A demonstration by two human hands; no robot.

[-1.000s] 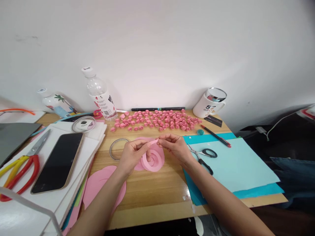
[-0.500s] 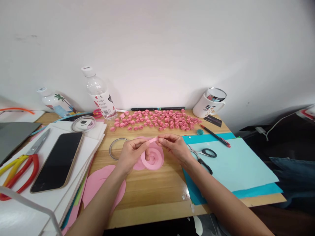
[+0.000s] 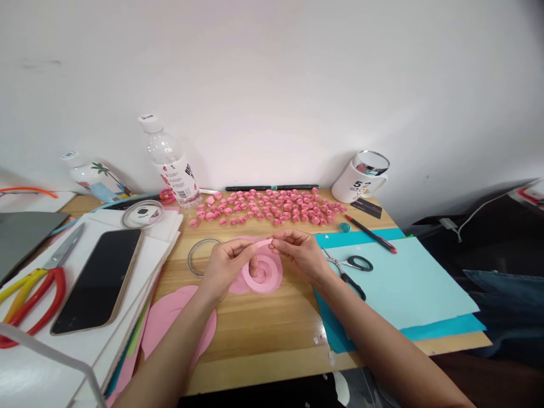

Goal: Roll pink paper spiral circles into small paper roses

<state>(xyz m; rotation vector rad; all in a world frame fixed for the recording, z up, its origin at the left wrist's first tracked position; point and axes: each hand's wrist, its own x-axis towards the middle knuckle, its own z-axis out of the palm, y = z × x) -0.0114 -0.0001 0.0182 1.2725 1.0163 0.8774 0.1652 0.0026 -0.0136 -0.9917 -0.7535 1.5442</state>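
Over the middle of the wooden table (image 3: 263, 334), both my hands pinch the outer end of a pink paper spiral strip (image 3: 266, 275). My left hand (image 3: 227, 266) grips the strip from the left with thumb and fingers closed. My right hand (image 3: 300, 252) pinches the strip's tip from the right. The rest of the spiral hangs down and rests on the table between my hands. Behind them lie several small rolled pink paper roses (image 3: 272, 207) in rows.
Black-handled scissors (image 3: 351, 269) lie on light blue paper sheets (image 3: 403, 286) at right, with a red pencil (image 3: 372, 233) and white mug (image 3: 361, 178) behind. At left are a phone (image 3: 100, 277), red-yellow scissors (image 3: 32, 294), a water bottle (image 3: 170, 161), a tape ring (image 3: 199, 256) and pink paper circles (image 3: 172, 317).
The hands and spiral stay nearly where they were; the fingers shift slightly on the strip's end. The view drifts a little.
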